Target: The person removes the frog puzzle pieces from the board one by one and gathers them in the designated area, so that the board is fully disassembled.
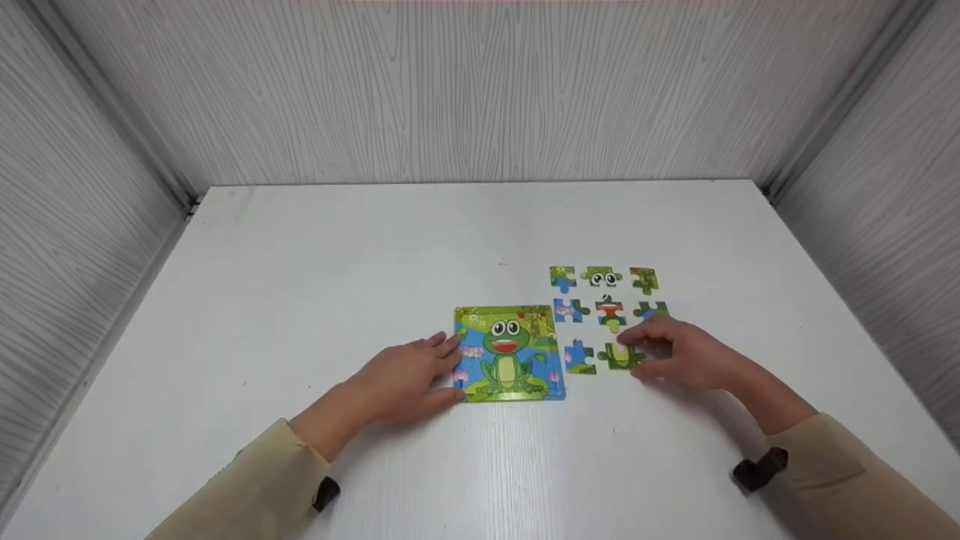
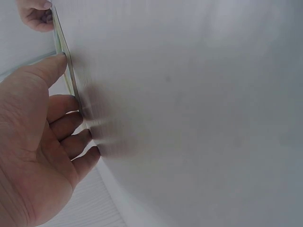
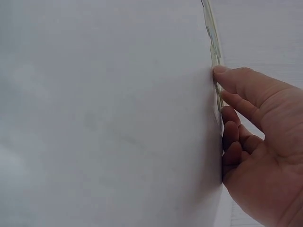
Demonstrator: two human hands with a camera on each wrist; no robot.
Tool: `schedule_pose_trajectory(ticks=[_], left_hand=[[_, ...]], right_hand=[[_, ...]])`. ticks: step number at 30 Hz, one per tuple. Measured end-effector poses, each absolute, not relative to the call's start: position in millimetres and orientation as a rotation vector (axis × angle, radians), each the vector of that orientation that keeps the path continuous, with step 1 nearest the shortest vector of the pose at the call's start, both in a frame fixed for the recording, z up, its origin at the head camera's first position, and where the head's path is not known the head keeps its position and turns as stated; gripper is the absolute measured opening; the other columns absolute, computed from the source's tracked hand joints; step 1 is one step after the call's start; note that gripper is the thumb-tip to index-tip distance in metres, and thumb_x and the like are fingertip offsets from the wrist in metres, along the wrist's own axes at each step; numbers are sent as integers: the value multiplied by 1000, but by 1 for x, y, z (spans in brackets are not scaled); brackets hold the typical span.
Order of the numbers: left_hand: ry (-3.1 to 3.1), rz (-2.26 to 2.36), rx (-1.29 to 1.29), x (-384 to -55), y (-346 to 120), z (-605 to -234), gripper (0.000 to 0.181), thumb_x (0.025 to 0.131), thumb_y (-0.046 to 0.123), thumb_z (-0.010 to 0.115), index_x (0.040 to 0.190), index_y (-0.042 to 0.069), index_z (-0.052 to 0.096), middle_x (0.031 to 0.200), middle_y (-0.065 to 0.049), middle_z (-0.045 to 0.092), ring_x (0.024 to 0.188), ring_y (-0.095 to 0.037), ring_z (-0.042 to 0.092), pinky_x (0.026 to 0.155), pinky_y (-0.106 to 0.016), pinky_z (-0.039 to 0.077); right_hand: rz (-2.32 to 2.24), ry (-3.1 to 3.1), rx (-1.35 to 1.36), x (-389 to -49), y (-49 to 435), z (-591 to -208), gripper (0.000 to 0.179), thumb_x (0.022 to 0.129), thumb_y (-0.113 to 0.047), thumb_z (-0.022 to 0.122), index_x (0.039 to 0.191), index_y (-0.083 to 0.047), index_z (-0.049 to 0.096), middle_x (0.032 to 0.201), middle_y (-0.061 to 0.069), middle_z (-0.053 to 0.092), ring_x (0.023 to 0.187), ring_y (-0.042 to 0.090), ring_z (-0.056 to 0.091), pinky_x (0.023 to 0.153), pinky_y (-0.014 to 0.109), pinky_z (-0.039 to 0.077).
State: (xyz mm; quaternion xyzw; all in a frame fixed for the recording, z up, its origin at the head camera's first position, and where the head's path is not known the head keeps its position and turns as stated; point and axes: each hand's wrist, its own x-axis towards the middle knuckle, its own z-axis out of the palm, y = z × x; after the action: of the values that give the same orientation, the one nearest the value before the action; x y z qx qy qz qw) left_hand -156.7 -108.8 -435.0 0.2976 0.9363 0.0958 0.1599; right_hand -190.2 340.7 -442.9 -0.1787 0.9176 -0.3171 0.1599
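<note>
A square frog puzzle board lies flat on the white table, showing a whole green frog. My left hand rests at its left side, thumb by the lower corner and fingertips along the edge. Loose puzzle pieces are laid in rows just right of the board. With thumb and index finger, my right hand pinches the frog-belly piece in the bottom row, at the table surface. This hand covers the spot right of that piece and overlaps the blue-green piece above. In the right wrist view, the thumb touches a piece's edge.
Beyond my right hand lie the eyes piece, the red mouth piece and several others. A blue corner piece sits between board and belly piece. Grey wood-grain panels enclose the table at the back and sides.
</note>
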Motion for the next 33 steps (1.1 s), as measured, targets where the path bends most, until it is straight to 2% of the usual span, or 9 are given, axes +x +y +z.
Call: schedule_pose_trajectory(ticks=[7,14,26,33], left_hand=[[2680,282,869,-156,-109,-434,74,106,54,57,162,8,42,170,-7,35,159,-28,30,124,-48,34],[2677,278,852,-156,-107,-434,74,106,54,57,163,9,41,171,-6,35,159,-28,30,124,-49,33],[2687,275,830,-155,-109,-437,74,105,54,58,163,10,42,170,-7,36,158,-29,32,123,-51,35],[2685,281,845,-155,-109,-435,74,105,53,57,163,10,42,170,-7,35,158,-29,31,123,-50,34]], right_hand=[[-913,2650,-498,-192,341,-440,44,92,-29,86,134,-20,73,129,3,65,110,23,54,93,32,47],[-945,2694,-516,-193,330,-430,40,94,-23,83,132,-14,74,113,2,66,103,23,56,87,32,49],[-995,2603,-751,-193,276,-419,39,95,-25,83,130,-11,74,115,4,70,104,25,62,85,36,51],[-962,2579,-874,-193,248,-422,42,92,-25,86,130,-11,76,118,1,72,107,26,62,89,45,54]])
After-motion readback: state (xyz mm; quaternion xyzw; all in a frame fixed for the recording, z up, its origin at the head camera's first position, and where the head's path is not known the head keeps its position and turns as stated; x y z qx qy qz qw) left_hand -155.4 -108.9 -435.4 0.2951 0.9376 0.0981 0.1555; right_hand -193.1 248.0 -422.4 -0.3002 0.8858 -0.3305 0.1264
